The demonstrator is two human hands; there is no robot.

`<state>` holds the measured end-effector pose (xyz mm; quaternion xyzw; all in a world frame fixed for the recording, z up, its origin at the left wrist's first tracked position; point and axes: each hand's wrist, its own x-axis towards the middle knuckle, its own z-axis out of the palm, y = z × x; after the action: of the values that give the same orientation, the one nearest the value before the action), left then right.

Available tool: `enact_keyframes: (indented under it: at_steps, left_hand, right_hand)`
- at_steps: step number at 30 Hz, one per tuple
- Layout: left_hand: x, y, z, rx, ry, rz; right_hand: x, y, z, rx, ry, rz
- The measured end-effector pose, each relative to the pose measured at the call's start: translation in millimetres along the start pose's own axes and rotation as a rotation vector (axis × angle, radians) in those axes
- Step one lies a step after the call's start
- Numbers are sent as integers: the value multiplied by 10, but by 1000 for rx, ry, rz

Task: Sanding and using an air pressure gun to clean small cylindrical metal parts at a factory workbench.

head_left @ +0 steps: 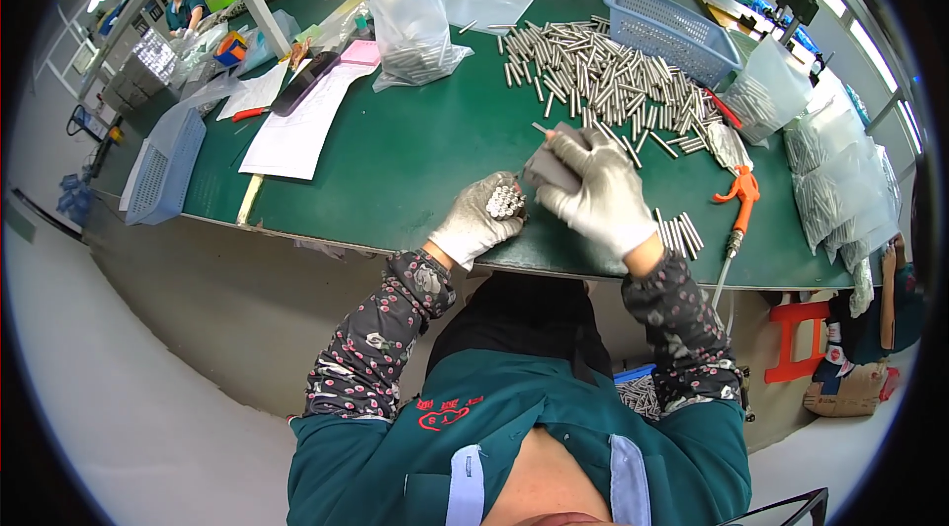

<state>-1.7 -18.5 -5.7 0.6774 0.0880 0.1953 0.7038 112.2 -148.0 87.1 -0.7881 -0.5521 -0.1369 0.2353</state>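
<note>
My left hand [463,227], in a whitish work glove, is closed around a bundle of short metal pins [506,202] with their round ends facing up. Just to its right, my right hand [605,192], gloved too and slightly blurred, grips a grey cloth-like pad [550,173]. The pad is beside the bundle; whether they touch I cannot tell. Beyond the right hand spreads a large loose pile of metal pins [603,71] on the green table [395,155]. Several separate pins [678,234] lie near the table's front edge, by my right wrist.
An orange air gun [741,195] with a hose lies on the right, near clear bags of pins [825,180]. A blue basket [682,32] borders the pile. Toward the left are a plastic bag [410,27], papers [297,142], a phone [304,83] and another basket [170,170].
</note>
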Motion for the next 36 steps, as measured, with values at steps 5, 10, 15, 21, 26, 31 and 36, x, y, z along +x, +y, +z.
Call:
enact_keyframes:
  at_steps: [5, 10, 15, 21, 26, 31, 36]
  left_hand:
    - [12, -29, -13, 238, 70, 102]
    - [7, -18, 20, 245, 79, 230]
    - [70, 14, 7, 21, 33, -39]
    - [26, -36, 48, -18, 35, 38]
    - [43, -87, 11, 52, 67, 39]
    - [45, -55, 1, 182, 14, -72]
    - [32, 45, 29, 191, 7, -81]
  right_hand:
    - [-37, -48, -54, -15, 89, -114]
    - [-144, -222, -40, 134, 87, -303]
    - [11, 69, -82, -104, 36, 41]
    - [-13, 26, -65, -81, 74, 5]
    - [-168, -191, 46, 60, 74, -284]
    - [-44, -25, -80, -53, 137, -67]
    - [56, -7, -33, -280, 113, 6]
